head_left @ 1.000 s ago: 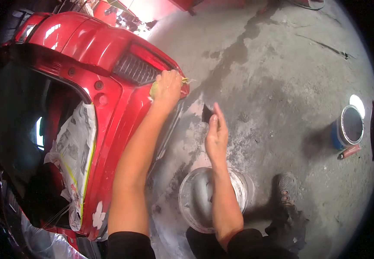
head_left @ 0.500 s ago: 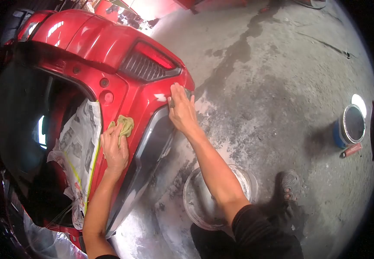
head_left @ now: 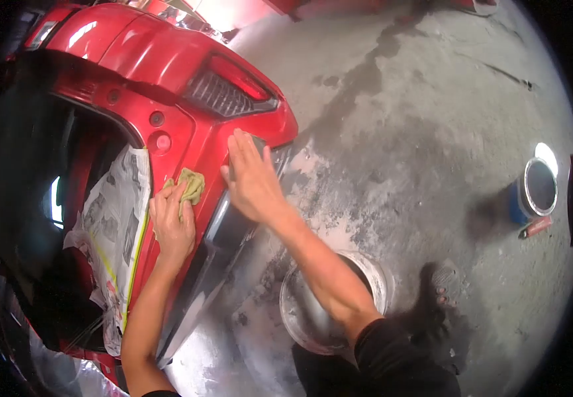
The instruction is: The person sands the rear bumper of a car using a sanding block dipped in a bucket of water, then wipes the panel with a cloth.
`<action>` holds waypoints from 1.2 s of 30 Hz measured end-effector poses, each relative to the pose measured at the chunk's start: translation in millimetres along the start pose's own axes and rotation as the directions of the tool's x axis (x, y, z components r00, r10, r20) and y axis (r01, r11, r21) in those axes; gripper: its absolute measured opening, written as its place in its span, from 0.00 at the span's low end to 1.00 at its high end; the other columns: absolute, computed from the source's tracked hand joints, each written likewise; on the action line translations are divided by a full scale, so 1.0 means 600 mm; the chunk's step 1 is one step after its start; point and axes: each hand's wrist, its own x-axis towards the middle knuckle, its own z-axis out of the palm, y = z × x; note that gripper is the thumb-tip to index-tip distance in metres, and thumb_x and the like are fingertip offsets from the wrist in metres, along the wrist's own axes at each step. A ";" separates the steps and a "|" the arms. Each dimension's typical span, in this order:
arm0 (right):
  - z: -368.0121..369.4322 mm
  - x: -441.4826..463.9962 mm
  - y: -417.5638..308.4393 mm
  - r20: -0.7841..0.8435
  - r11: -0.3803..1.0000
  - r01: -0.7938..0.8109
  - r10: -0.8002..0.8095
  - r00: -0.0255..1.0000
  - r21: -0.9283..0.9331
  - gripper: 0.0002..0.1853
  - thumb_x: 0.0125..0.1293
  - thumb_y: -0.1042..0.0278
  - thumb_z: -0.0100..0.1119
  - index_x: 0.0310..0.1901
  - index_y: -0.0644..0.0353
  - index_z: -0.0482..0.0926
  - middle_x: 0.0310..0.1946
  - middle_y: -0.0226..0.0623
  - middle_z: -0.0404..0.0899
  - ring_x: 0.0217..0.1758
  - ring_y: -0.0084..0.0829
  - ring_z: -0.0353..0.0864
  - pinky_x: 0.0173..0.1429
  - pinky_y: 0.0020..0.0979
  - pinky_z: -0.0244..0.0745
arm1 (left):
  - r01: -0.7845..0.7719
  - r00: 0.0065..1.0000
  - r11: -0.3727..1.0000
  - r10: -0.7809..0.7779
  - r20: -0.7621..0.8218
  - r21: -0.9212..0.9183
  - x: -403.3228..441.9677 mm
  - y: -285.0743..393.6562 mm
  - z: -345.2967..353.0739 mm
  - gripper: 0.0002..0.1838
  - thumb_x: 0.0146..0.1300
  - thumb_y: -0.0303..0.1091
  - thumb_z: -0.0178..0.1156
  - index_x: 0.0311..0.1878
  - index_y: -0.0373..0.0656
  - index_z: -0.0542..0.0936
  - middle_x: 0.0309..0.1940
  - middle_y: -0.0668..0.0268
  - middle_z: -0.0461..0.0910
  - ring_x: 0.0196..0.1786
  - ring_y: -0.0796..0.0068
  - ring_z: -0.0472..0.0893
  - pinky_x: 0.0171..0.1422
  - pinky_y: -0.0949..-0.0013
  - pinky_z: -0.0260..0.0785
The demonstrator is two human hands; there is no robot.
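Observation:
On the rear of a red car (head_left: 187, 142), my left hand (head_left: 172, 225) grips a crumpled yellow-green cloth (head_left: 192, 186) against the painted panel. My right hand (head_left: 253, 178) lies with fingers stretched out at the corner below the tail light (head_left: 230, 86). Beneath those fingers a dark grey piece, like sandpaper (head_left: 258, 143), shows at the edge; most of it is covered by the hand. A dark grey bumper strip (head_left: 217, 235) runs just below both hands.
Masking newspaper (head_left: 117, 208) with yellow-green tape covers the opening left of my left hand. A round bucket (head_left: 289, 311) stands on the concrete floor under my right arm. A blue can (head_left: 518, 202) and a red-handled tool (head_left: 536, 227) are at the right.
My right hand has slid left across the panel, off the outer corner, taking the dark piece along. My left hand stays on the cloth; the view has shifted slightly.

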 end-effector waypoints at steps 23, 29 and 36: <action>-0.023 0.049 0.094 0.071 0.981 -0.191 0.190 0.979 0.012 0.29 0.79 0.56 0.50 0.73 0.67 0.65 0.75 0.53 0.65 0.82 0.47 0.60 0.81 0.65 0.51 | 0.076 0.997 0.997 -0.075 -0.035 0.029 -0.007 0.002 0.002 0.21 0.69 0.26 0.60 0.66 0.41 0.81 0.56 0.55 0.77 0.61 0.53 0.74 0.69 0.51 0.62; -0.012 -0.027 -0.031 0.139 0.952 0.304 -0.305 0.942 0.031 0.32 0.76 0.59 0.56 0.76 0.66 0.64 0.80 0.52 0.60 0.85 0.47 0.56 0.83 0.61 0.51 | 0.130 0.991 0.990 -0.128 -0.043 0.051 -0.009 0.006 0.000 0.22 0.71 0.29 0.59 0.68 0.41 0.79 0.60 0.54 0.76 0.65 0.52 0.72 0.72 0.50 0.59; -0.023 -0.092 -0.090 0.072 0.960 0.012 -0.033 0.997 0.278 0.33 0.76 0.61 0.57 0.77 0.67 0.62 0.81 0.50 0.58 0.86 0.49 0.53 0.82 0.65 0.49 | 0.086 0.992 0.996 -0.082 -0.093 0.033 -0.009 0.005 -0.005 0.21 0.71 0.27 0.60 0.67 0.39 0.80 0.61 0.51 0.77 0.66 0.51 0.72 0.74 0.51 0.60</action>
